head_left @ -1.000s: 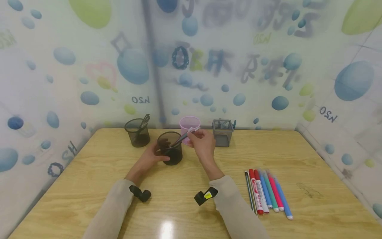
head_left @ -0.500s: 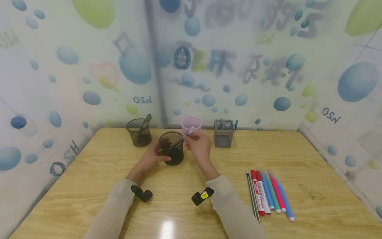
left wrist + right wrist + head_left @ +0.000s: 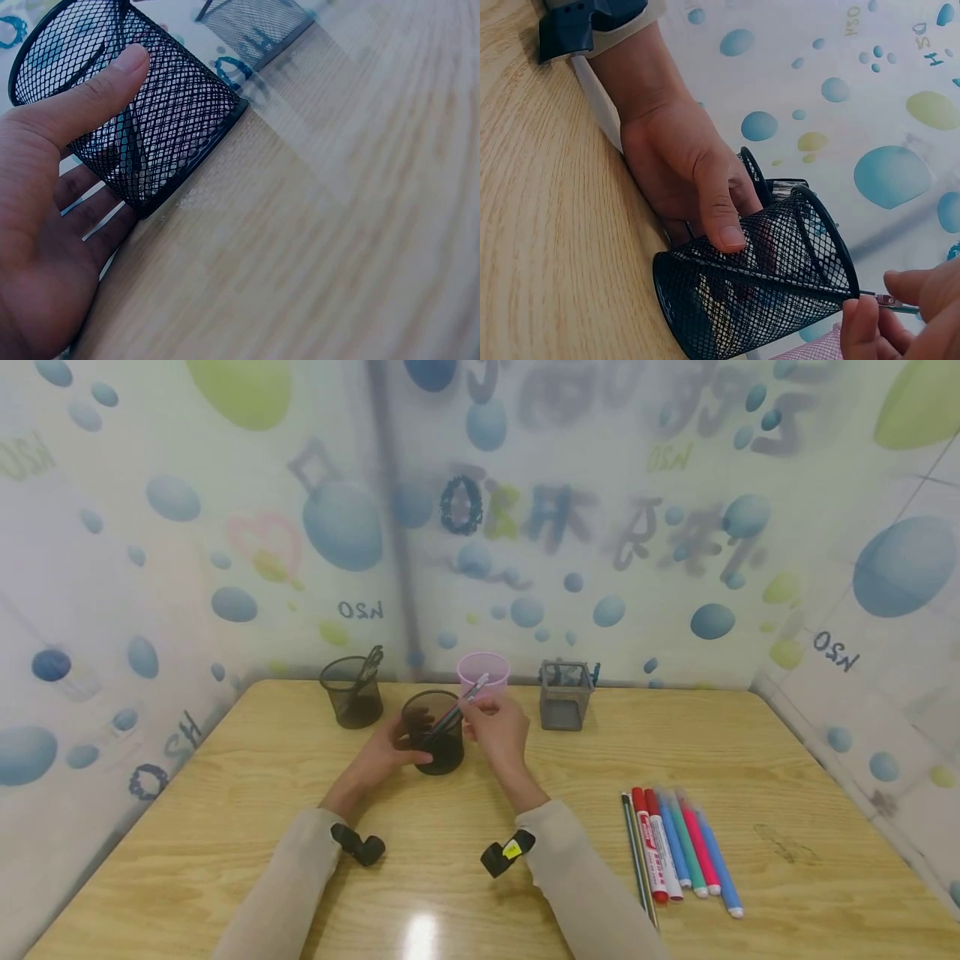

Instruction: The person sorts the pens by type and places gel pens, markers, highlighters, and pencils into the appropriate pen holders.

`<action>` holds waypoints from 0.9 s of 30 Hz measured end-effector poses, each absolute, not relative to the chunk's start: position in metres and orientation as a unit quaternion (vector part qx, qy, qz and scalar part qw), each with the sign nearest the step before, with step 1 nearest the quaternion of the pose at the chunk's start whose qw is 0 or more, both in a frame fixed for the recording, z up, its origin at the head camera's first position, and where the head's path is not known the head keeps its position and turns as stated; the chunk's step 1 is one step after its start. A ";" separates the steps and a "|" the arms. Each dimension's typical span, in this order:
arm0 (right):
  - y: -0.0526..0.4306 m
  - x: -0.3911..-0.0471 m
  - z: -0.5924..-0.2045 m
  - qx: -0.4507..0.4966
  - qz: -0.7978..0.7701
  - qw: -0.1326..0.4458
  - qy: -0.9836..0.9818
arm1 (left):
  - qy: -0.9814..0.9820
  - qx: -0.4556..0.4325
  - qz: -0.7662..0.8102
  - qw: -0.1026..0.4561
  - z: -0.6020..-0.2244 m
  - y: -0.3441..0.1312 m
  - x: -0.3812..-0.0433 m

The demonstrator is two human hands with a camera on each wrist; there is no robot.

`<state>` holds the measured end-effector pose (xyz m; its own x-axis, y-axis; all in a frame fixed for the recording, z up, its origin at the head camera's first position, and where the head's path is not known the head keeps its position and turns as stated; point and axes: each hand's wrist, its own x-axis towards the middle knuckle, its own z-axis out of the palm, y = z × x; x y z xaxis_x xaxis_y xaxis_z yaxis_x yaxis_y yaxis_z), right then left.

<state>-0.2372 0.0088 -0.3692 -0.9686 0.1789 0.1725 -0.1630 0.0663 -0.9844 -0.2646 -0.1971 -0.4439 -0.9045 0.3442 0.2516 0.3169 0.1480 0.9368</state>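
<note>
A round black mesh pen cup (image 3: 441,757) stands near the middle of the table. My left hand (image 3: 381,753) holds it from the left, thumb on the near side and fingers round behind. In the left wrist view the thumb (image 3: 101,90) lies across the mesh. Slim pens (image 3: 476,687) lean in the cup, their lower ends inside and their pale tops above the right rim. My right hand (image 3: 498,727) pinches them close to that rim. The right wrist view shows its fingertips (image 3: 864,315) right at the rim, around the silvery clip end.
Behind stand another black mesh cup (image 3: 351,697) with dark items, a pink cup (image 3: 483,667) partly hidden by my right hand, and a grey square mesh holder (image 3: 564,706). At right lie red-capped markers (image 3: 651,843), coloured felt-tip pens (image 3: 693,852) and thin pencils (image 3: 636,852).
My right hand has moved left and slightly down with the pens, which now reach deeper into the cup. My left hand keeps its hold on the cup.
</note>
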 end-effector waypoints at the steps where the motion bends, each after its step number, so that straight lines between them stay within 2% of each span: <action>1: 0.009 -0.238 -0.369 -0.008 0.680 0.126 -0.723 | 0.758 0.221 0.614 0.010 -0.444 -0.197 -0.265; 23: 0.005 -0.239 -0.368 0.004 0.651 0.165 -0.741 | 0.746 0.227 0.626 0.006 -0.441 -0.196 -0.262; 27: 0.006 -0.239 -0.368 0.008 0.639 0.162 -0.752 | 0.745 0.226 0.628 0.014 -0.430 -0.194 -0.255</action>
